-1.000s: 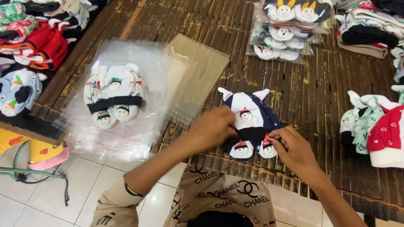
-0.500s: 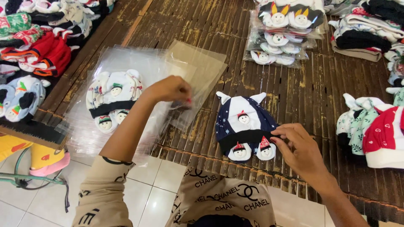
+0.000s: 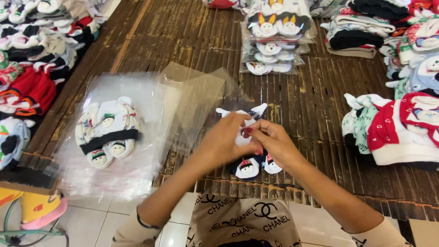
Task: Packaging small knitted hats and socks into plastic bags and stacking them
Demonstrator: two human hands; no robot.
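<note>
While atop the dark hat set, both hands near the platform edge

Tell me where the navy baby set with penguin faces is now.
In the head view, the navy baby set lies low in the centre on the slatted wooden table, under both hands, right of the clear plastic bags.

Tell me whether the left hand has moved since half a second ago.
Yes. The left hand has come back from the clear bags, rightward to the dark blue baby set, where it meets the right hand.
</note>
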